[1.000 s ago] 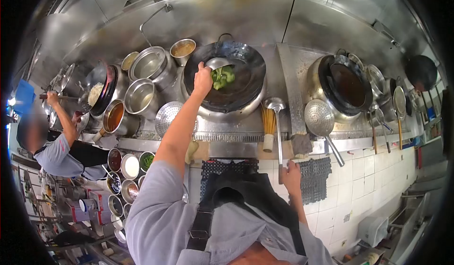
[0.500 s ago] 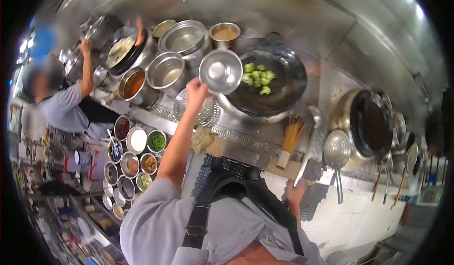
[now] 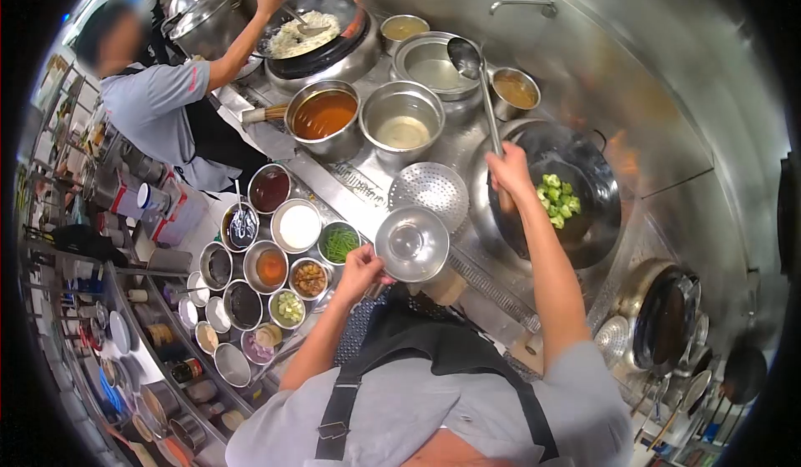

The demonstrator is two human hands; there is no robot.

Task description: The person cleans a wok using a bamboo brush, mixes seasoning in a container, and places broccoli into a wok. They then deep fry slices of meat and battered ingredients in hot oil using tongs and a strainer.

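My left hand [image 3: 365, 273] pinches the rim of a shiny metal bowl [image 3: 412, 246], which looks bare inside. In my right hand [image 3: 511, 171] is the handle of a long ladle [image 3: 465, 57]; its dark scoop hangs over the pot of clear liquid [image 3: 434, 65] at the back. Chopped green vegetable pieces [image 3: 557, 200] lie in the large black wok [image 3: 596, 238], just right of my right hand. Below the bowl's far side, a round perforated strainer [image 3: 427, 193] rests on the steel counter.
Pots of orange-red sauce [image 3: 325, 115] and cloudy liquid [image 3: 402, 125] stand left of the wok. Several ingredient bowls, one with chopped greens [image 3: 340, 242], crowd the left. A co-worker [image 3: 163, 92] stirs white food [image 3: 302, 37] in another wok. A second strainer [image 3: 613, 339] lies at right.
The metal bowl has come down from beside the wok toward my body. My right hand has risen from the lower right and now holds the ladle over the back pot. The view has turned left.
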